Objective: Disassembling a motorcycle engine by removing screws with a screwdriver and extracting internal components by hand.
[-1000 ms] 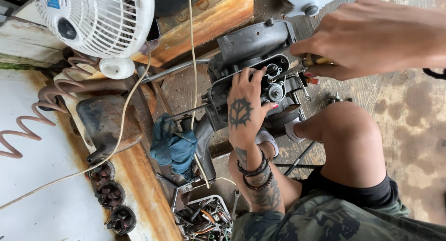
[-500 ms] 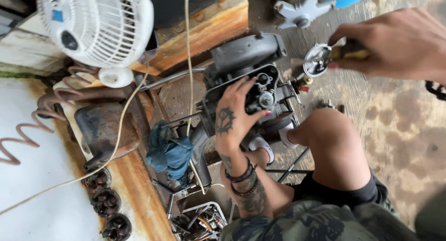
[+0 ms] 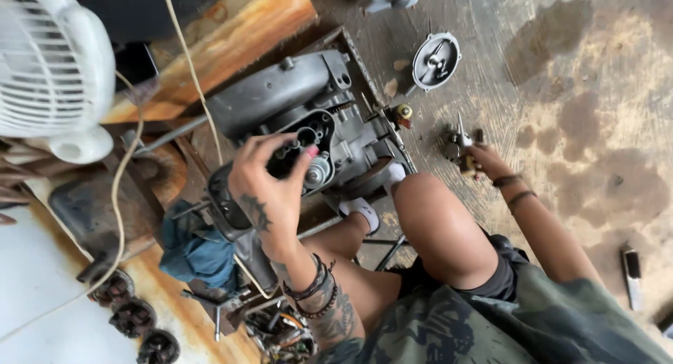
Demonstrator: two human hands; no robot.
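Grey metal engine casing (image 3: 280, 101) tilted on the floor, open dark cavity facing up, small greasy metal part (image 3: 459, 145) on concrete just beside it

You sit on a stained, mottled concrete floor (image 3: 596, 90). Directly on it, far from you, lies a round grey metal cover (image 3: 435, 60) — face up, apart from the rest. Nearer, to its left, the grey engine block (image 3: 294, 104) rests in front of you. At the right edge lies a small flat dark tool (image 3: 631, 274). On the left, a white fan (image 3: 52, 69) stands — beside rusty planks (image 3: 231, 34).
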